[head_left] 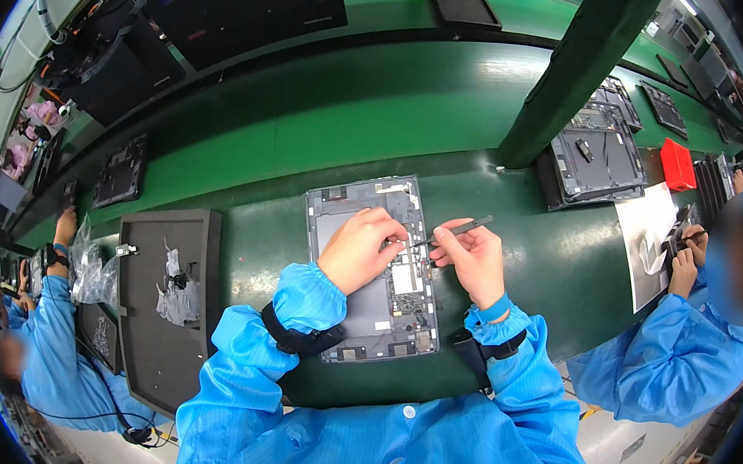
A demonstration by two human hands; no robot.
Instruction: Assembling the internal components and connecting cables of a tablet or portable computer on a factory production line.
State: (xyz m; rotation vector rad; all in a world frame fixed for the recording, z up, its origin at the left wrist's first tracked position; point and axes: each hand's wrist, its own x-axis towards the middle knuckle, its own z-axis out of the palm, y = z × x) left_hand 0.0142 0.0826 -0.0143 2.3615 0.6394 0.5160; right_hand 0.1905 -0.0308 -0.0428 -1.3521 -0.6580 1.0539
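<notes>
In front of me on the green bench lies an open tablet chassis [349, 297], dark grey, with a circuit board and light patches along its right half. My left hand [361, 251] rests over its upper middle, fingertips pinched together near the board; whatever they hold, if anything, is too small to make out. From the right, my right hand [476, 262] grips dark tweezers [470, 227] between thumb and fingers. Their tip points left toward the board, close to my left fingertips. The exact contact point is hidden by the fingers.
A dark tray [132, 321] with a crumpled clear bag stands to my left. Stacked tablet housings [595, 160] sit at the right, beside a green post [575, 73]. A red bin [678, 165] and white sheet [641, 245] lie near a co-worker [683, 342]; another person works at far left.
</notes>
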